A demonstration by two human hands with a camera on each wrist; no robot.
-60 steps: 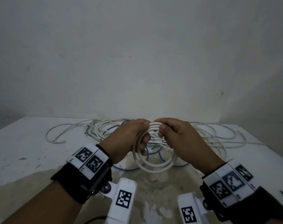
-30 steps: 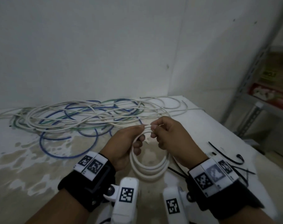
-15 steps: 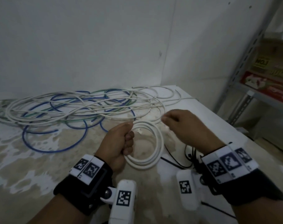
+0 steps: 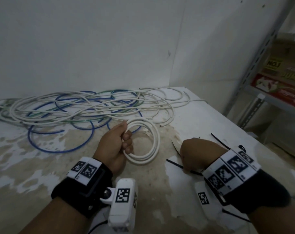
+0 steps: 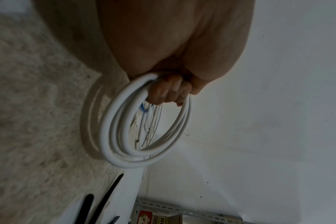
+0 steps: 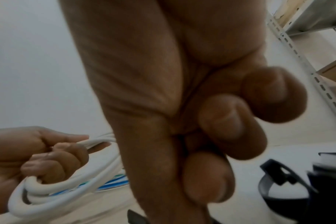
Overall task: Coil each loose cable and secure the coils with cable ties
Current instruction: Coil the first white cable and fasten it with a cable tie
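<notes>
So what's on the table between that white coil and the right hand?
In the head view, mostly bare stained tabletop. One black cable tie angles up from beside the right hand toward the white coil, without reaching it.

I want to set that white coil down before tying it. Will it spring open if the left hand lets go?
Probably somewhat. The white coil keeps round, even loops with only the left hand gripping one side, so the cable looks fairly stiff and springy. No tie is on it yet, so the loops would likely loosen. It hangs easily from one grip, so it seems light.
</notes>
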